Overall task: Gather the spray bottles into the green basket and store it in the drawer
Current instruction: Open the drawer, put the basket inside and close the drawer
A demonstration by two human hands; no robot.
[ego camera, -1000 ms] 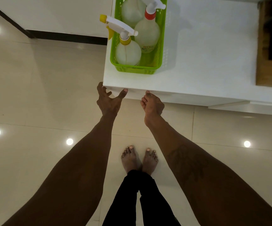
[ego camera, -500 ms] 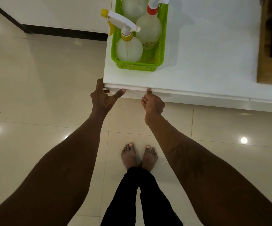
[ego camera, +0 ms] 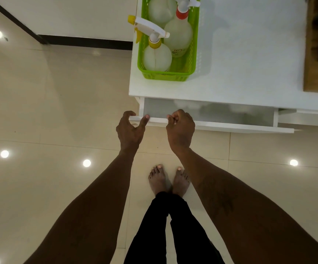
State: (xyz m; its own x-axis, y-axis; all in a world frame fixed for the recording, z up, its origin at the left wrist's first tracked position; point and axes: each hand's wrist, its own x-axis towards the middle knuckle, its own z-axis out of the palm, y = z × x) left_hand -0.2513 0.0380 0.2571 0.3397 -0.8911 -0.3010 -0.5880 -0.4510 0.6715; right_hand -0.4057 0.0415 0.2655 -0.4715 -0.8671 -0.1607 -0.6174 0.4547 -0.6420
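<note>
Left hand: the left hand (ego camera: 130,130) is at the near left corner of the drawer front (ego camera: 221,126), thumb on top of the panel's edge, the other fingers curled round the corner, so it grips the panel.
Right hand: the right hand (ego camera: 180,128) sits just beside it to the right, knuckles up, fingers hooked over the same top edge and closed on it.
Drawer: the drawer (ego camera: 207,113) stands partly open beyond both hands, its grey floor bare in the strip that shows; the rest is hidden under the top.
White cabinet top: the cabinet top (ego camera: 249,63) stretches away beyond the hands and well off to the right of the right hand.
Green basket: the green basket (ego camera: 165,76) stands on that top near its left edge, straight beyond the gap between the two hands and well clear of both.
Yellow-collared spray bottle: the yellow-collared spray bottle (ego camera: 156,56) stands upright at the basket's near end, its white trigger head pointing left over the rim.
Red-collared spray bottle: the red-collared spray bottle (ego camera: 179,37) stands upright behind it, touching it.
Third bottle: a third bottle (ego camera: 159,10) fills the far left of the basket; its top is cut off by the picture's edge.
Floor: glossy cream floor tiles (ego camera: 59,111) lie below and left of the left hand.
Feet: bare feet (ego camera: 168,180) stand together below the hands, black trousers above them.
</note>
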